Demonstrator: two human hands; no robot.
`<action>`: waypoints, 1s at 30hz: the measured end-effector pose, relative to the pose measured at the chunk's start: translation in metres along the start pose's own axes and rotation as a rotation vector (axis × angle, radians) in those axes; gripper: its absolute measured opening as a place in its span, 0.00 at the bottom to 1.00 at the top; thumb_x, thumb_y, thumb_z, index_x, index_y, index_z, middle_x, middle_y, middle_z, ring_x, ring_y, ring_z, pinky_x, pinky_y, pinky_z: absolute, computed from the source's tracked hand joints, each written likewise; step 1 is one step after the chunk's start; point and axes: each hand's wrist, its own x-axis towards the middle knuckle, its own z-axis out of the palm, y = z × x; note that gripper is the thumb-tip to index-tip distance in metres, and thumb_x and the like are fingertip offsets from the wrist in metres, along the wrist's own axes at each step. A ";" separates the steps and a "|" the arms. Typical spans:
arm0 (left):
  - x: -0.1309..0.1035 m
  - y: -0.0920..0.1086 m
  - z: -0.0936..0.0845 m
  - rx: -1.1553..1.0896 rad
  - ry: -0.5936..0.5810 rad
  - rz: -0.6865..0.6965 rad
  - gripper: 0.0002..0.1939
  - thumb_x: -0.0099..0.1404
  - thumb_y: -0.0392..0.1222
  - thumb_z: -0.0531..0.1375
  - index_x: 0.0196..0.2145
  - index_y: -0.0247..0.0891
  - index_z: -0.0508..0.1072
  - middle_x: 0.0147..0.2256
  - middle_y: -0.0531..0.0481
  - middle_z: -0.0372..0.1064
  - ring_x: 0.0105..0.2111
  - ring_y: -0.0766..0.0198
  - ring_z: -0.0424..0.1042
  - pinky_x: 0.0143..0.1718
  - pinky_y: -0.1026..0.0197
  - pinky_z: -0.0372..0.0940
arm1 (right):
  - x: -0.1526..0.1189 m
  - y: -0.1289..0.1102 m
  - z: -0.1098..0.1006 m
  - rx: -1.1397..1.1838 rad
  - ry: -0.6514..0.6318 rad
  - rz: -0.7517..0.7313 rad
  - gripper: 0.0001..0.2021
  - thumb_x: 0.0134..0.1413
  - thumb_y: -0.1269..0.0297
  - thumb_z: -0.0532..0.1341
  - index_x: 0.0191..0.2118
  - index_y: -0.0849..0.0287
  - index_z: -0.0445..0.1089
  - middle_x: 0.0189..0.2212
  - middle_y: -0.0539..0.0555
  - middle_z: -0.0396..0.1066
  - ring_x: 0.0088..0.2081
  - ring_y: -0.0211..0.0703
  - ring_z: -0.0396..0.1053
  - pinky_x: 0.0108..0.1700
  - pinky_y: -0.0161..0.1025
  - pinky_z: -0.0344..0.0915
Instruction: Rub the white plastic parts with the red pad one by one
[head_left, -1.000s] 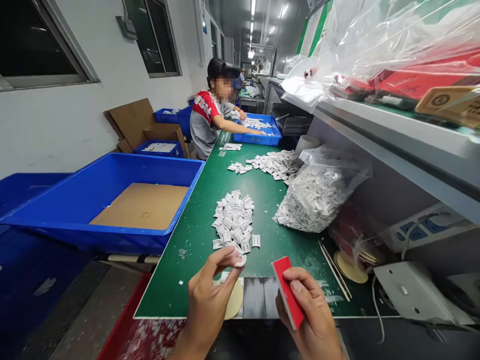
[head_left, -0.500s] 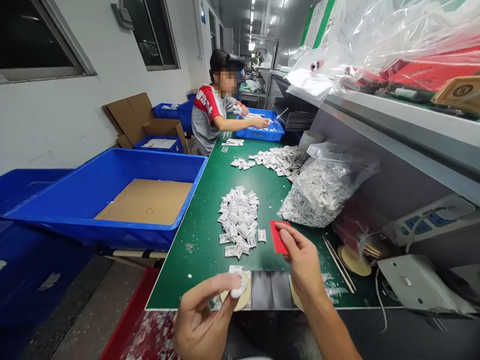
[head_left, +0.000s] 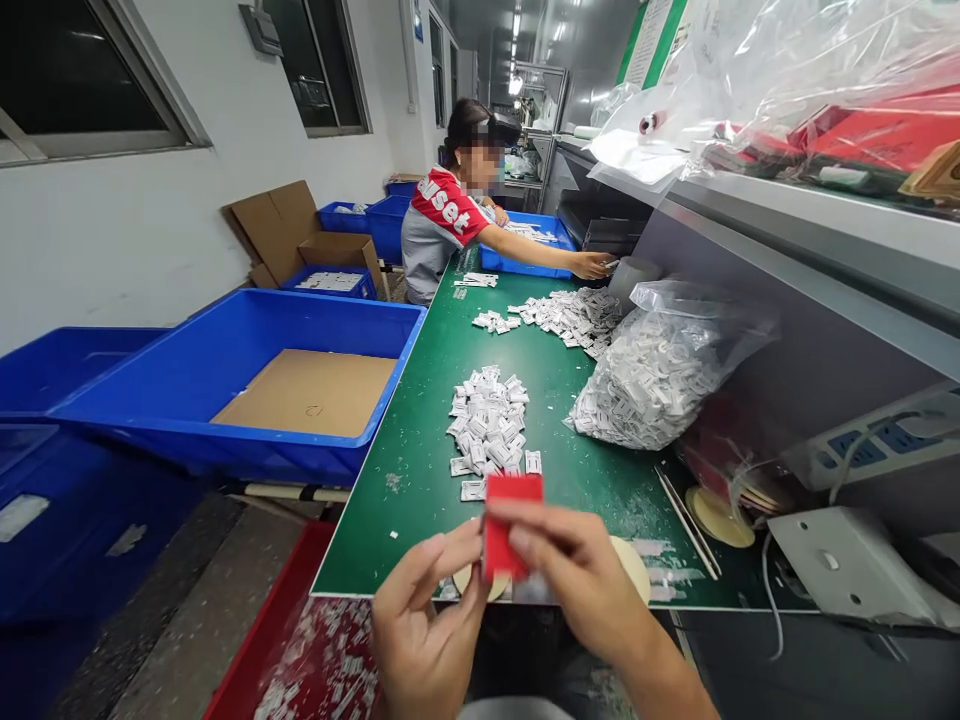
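My right hand point(head_left: 581, 565) grips a flat red rectangular piece point(head_left: 516, 492) between thumb and fingers. Close against the red piece's left edge is my left hand point(head_left: 435, 610), its thumb and forefinger pinched together. Half a second ago that pinch held a small white piece; the red piece now covers the spot. Just beyond the hands lies a pile of small white plastic parts point(head_left: 487, 420) on the green table point(head_left: 405, 490). One single white part point(head_left: 533, 462) sits apart at the pile's right. Round cream discs point(head_left: 631, 568) lie at the table's front edge, partly hidden by my hands.
A clear bag of white parts point(head_left: 652, 375) and a farther heap point(head_left: 574, 318) stand at right. Thin metal tools point(head_left: 688, 522) lie near a grey metal box point(head_left: 847, 560). A big blue bin point(head_left: 375, 400) adjoins the left edge. A co-worker point(head_left: 442, 230) sits beyond, one arm stretched across.
My right hand has brought the red piece left and down to my left fingers, covering the white piece. The co-worker's arm has reached right, out of the blue tray. The view has shifted slightly.
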 end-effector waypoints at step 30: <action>0.018 0.025 -0.003 -0.735 -0.246 -1.055 0.15 0.50 0.45 0.79 0.33 0.37 0.82 0.25 0.51 0.77 0.24 0.70 0.73 0.28 0.69 0.66 | 0.038 -0.019 0.003 -0.200 -0.073 -0.110 0.10 0.44 0.65 0.77 0.37 0.54 0.87 0.23 0.51 0.82 0.23 0.39 0.71 0.27 0.33 0.69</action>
